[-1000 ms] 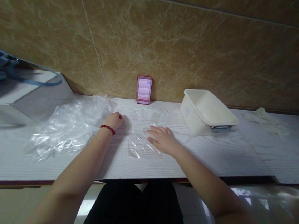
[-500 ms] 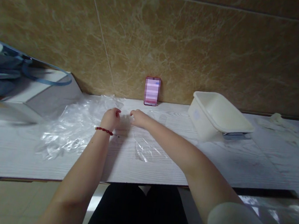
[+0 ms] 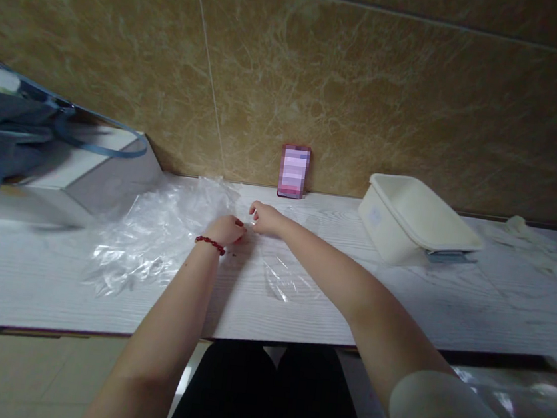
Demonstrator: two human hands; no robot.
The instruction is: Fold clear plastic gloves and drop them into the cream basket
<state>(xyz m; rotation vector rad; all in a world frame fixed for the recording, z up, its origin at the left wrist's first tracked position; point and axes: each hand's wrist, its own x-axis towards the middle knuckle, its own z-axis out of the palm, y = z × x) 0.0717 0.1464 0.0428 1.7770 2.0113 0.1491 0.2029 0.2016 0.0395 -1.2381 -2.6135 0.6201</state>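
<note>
A flat clear plastic bag [image 3: 283, 282] lies on the white wood-grain tabletop, partly under my right forearm. My right hand [image 3: 267, 220] is closed at the bag's far left end, its fingers curled in a pinch on the film. Close beside it on the left, my left hand [image 3: 228, 229] has its fingers pressed together, their tips almost touching the right hand. A small glint of clear film shows between the hands; what the left fingertips grip is too small to make out. A crumpled heap of clear plastic bags [image 3: 147, 238] spreads left of my left hand.
A phone [image 3: 293, 172] leans upright against the brown marbled wall [image 3: 352, 90]. On the right stand a cream plastic bin [image 3: 387, 225] and, beyond it, pale crumpled gloves or cloth [image 3: 531, 241]. At left, a blue bag [image 3: 11, 128] rests on a white box [image 3: 115, 180].
My left hand has moved right from beside the heap and now almost meets my right hand. The right hand stays at the flat bag's end. The whole view has shifted slightly.
</note>
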